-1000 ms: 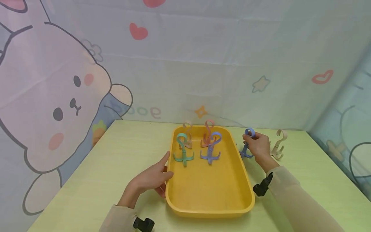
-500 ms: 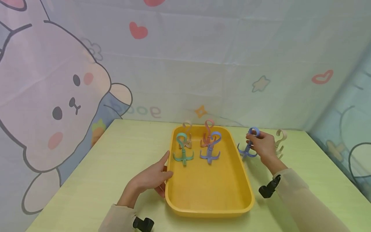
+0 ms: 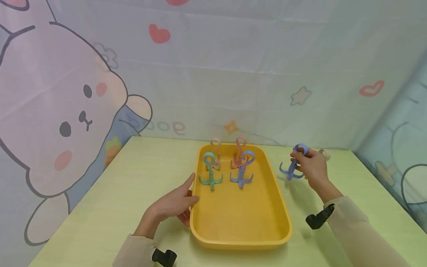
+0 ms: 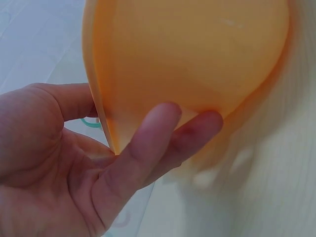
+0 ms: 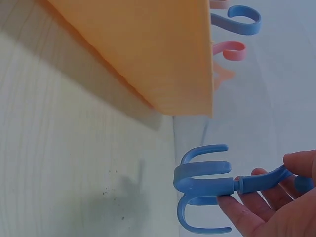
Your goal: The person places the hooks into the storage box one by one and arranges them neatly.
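A yellow tray (image 3: 283,207) lies in the middle of the pale green table. My left hand (image 3: 181,204) holds its left rim, thumb on the inner side and fingers under the edge (image 4: 118,138). Right of the tray, my right hand (image 3: 308,163) pinches the stem of a blue four-pronged hook (image 3: 291,170) and holds it in the air, prongs down. The right wrist view shows that hook (image 5: 207,190) clear of the table, beside the tray's wall (image 5: 148,49). Inside the tray stand a green hook (image 3: 211,172), a blue hook (image 3: 242,168), a pink hook (image 3: 239,152) and a beige hook (image 3: 215,152).
Another beige hook (image 3: 324,152) stands on the table behind my right hand, mostly hidden by it. A cartoon-printed cloth (image 3: 213,74) hangs along the table's far and side edges. Bare tabletop lies left of the tray and at the near right.
My right hand has lifted the blue hook off the table and carried it up and to the right, now covering most of the beige hook. The left hand has stayed on the tray rim.
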Tool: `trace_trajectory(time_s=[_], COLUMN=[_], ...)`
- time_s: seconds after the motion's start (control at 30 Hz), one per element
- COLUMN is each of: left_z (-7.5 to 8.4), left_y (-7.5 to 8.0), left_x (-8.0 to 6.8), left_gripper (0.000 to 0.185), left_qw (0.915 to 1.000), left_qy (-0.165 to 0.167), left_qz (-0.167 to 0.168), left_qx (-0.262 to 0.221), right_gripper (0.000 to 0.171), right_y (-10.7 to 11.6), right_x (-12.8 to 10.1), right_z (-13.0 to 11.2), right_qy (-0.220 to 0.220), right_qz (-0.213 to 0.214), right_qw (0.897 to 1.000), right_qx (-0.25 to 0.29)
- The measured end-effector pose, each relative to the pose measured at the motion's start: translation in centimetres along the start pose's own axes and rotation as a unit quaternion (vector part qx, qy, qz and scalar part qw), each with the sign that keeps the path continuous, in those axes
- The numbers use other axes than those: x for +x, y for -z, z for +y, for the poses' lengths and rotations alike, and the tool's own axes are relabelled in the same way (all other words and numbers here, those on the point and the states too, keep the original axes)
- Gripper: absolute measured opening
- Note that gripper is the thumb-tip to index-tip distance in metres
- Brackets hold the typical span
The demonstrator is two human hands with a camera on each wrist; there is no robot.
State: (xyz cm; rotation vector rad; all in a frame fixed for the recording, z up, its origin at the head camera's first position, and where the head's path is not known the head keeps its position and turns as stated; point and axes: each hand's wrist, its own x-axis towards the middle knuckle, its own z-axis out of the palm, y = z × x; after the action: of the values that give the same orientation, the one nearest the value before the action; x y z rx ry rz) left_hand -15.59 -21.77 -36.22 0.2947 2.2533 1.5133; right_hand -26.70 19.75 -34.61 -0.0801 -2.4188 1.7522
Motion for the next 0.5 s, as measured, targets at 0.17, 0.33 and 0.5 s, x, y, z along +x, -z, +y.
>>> trace_trajectory(time_s=[0.17, 0.33, 0.5], left_z=[-0.2, -0.2, -0.2], left_y=[0.0, 0.1, 0.0], left_x=[0.1, 0.1, 0.1], left_gripper=[0.085, 0.086, 0.086], left_qw=[1.0, 1.0, 1.0], left_qy=[0.001, 0.0, 0.002], left_qz=[-0.001, -0.003, 0.001], left_qx=[-0.003, -0.005, -0.001], right_gripper=[0.048, 0.049, 0.049], right_y=[0.3, 0.5, 0.8], right_x=[-0.6, -1.0, -1.3], right_z=[-0.7, -1.3, -1.7], right_qy=[0.009, 0.015, 0.033], right_qz=[-0.002, -0.006, -0.015], right_qw=[1.0, 1.0, 0.999], right_qx=[-0.001, 0.007, 0.024])
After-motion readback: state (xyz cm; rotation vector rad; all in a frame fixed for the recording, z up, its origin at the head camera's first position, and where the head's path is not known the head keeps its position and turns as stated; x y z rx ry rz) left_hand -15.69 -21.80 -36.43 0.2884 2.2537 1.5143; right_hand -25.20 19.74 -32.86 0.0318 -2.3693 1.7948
